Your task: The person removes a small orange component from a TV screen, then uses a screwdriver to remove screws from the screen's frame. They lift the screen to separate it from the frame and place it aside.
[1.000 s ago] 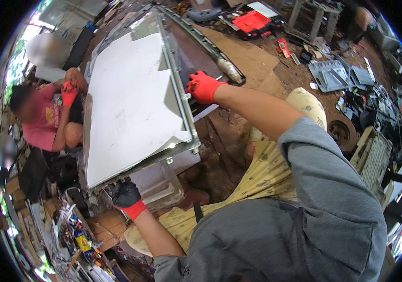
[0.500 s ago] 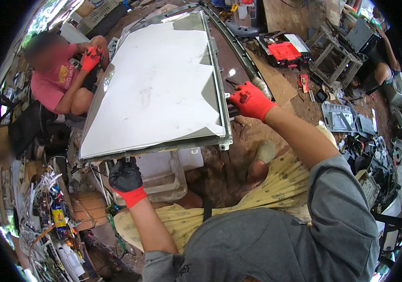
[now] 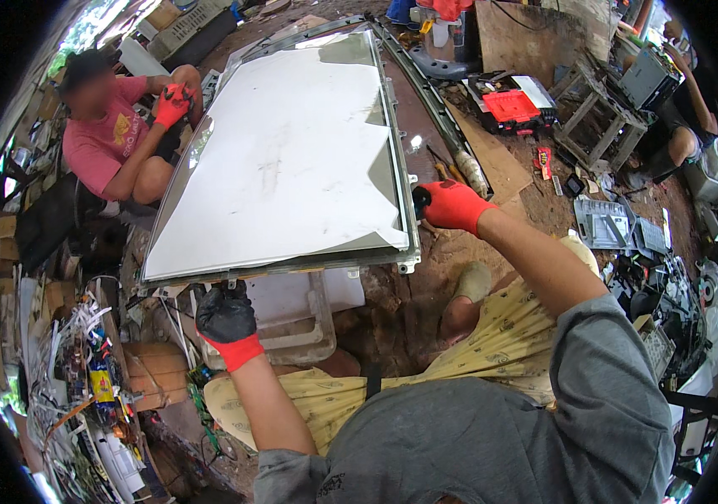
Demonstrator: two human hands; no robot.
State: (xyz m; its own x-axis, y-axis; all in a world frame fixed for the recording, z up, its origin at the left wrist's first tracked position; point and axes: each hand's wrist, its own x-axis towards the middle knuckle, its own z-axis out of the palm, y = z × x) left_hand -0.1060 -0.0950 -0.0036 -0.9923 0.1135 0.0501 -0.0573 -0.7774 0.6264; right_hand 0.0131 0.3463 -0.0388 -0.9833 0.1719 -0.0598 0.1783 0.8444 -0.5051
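Littered floor: white panel, left hand at near edge, right hand alongside, presumably steadying; both curled, grip unclear.

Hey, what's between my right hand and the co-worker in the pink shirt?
In the head view, the large white-faced panel lies between your right hand and the co-worker, its long side edge near your fingers.

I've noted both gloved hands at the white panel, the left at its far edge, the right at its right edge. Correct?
Not quite: in the head view, the left hand is at the near edge of the white panel. The right hand is at the right edge.
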